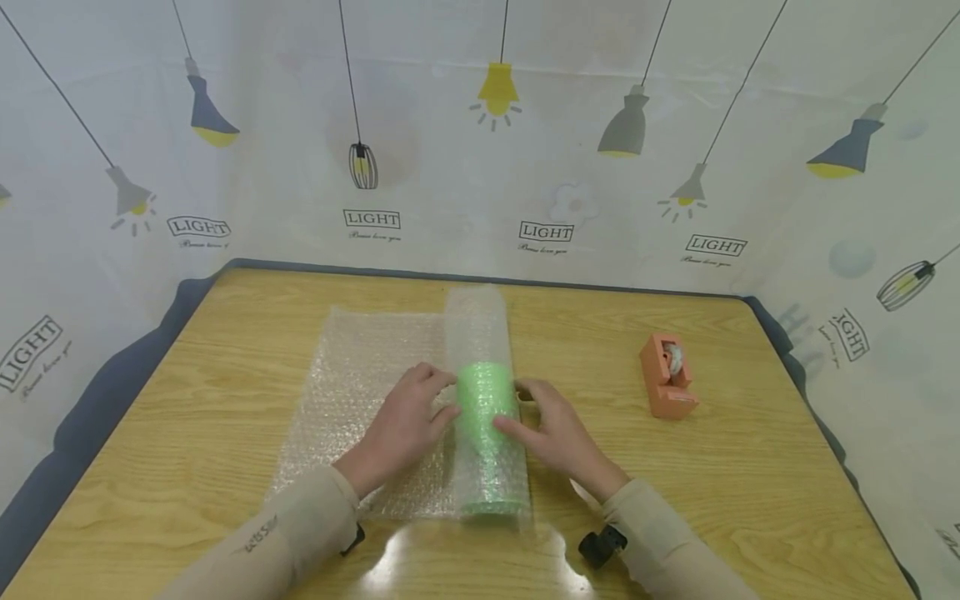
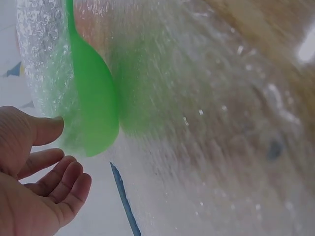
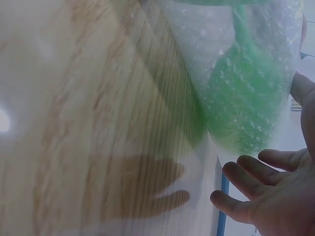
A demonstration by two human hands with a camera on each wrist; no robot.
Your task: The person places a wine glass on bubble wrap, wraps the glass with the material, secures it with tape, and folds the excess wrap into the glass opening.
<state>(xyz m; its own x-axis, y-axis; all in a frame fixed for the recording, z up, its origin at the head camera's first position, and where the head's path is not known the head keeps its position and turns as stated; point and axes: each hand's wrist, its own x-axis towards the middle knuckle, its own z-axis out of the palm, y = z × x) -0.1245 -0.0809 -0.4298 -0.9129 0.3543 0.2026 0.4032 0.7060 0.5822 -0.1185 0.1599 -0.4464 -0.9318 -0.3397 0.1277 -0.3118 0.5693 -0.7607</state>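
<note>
Cupped bubble-wrap roll (image 1: 477, 321) from both sides, with fingers bent, relaxed and spread rather than clamped. Laid right hand (image 1: 562, 433) against right side, with thumb over top. Set left hand (image 1: 403, 425) at left side, with thumb and forefinger nearest the wrap; could not tell how firmly pressed. Found green stemmed goblet (image 2: 96, 98) inside roll, lying on its side, with bowl between hands and foot at near end, showing through bubbles. Saw bubble-wrap sheet (image 1: 367, 358) lying flat left of roll, partly beneath left hand. Saw wood-grain table (image 1: 187, 433) under everything, with glare patches on near side. Spotted orange tape dispenser (image 1: 670, 406), with tape roll (image 1: 674, 360) loaded, well apart on the right. Noted beige sleeves (image 1: 300, 525), with dark lettering (image 1: 260, 535) on left one, and black devices (image 1: 602, 546) at both wrists. Logged white backdrop (image 1: 427, 100) behind table, printed with hanging lamps (image 1: 498, 87) and repeated word LIGHT.
</note>
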